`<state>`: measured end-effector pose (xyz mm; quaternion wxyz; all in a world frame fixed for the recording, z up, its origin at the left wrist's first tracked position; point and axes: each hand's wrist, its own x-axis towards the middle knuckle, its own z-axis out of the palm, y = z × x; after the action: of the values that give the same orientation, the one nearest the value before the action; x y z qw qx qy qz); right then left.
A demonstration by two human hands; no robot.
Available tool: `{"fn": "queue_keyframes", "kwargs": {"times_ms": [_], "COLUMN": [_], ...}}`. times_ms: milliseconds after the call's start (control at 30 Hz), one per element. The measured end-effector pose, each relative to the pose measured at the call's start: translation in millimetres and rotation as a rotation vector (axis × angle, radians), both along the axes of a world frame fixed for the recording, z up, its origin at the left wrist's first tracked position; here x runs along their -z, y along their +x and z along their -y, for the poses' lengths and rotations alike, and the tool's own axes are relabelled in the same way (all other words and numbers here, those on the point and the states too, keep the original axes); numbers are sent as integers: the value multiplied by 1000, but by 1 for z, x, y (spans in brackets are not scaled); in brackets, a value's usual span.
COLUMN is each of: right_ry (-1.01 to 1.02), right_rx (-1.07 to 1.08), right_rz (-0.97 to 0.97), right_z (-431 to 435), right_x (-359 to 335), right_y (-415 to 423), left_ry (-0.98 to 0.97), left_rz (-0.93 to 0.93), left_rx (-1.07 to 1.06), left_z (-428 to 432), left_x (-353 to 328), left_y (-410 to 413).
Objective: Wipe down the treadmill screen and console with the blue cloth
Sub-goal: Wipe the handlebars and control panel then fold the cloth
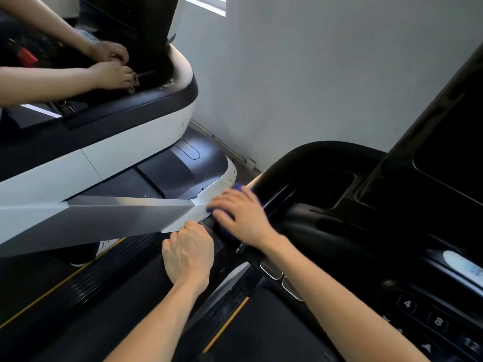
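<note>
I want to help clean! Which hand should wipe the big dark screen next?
Probably the right hand: it presses flat on the blue cloth and lies nearer the screen. The left hand has no cloth and sits farther away.

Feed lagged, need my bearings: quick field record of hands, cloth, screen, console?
right hand: flat on cloth, fingers straight
cloth: blue, under right hand, left end of console
left hand: beside it, fingers curled, grip unclear
screen: dark, upper right, no hand on it
console: black, keypad lower right
other: another person's hands at neighbouring machine
</note>
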<state>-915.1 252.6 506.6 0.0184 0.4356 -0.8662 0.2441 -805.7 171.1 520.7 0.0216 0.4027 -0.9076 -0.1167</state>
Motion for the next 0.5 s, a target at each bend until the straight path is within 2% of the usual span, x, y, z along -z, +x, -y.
{"fn": "queue_keyframes", "kwargs": {"times_ms": [100, 267, 300, 433, 500], "right_ry": [-51, -117, -126, -114, -130], "right_rx": [-230, 41, 42, -179, -101], "right_rz": [21, 152, 148, 80, 64], "right_z": [-27, -23, -18, -26, -27], "right_x": [8, 2, 3, 12, 10], "right_y": [16, -1, 10, 26, -3], "left_ry": [-8, 14, 12, 21, 32], "left_rz": [14, -3, -7, -3, -13], "left_rx": [3, -3, -2, 0, 1], "left_z": [0, 0, -1, -1, -1], "left_x": [0, -1, -2, -3, -2], "left_y": [1, 0, 0, 2, 2]}}
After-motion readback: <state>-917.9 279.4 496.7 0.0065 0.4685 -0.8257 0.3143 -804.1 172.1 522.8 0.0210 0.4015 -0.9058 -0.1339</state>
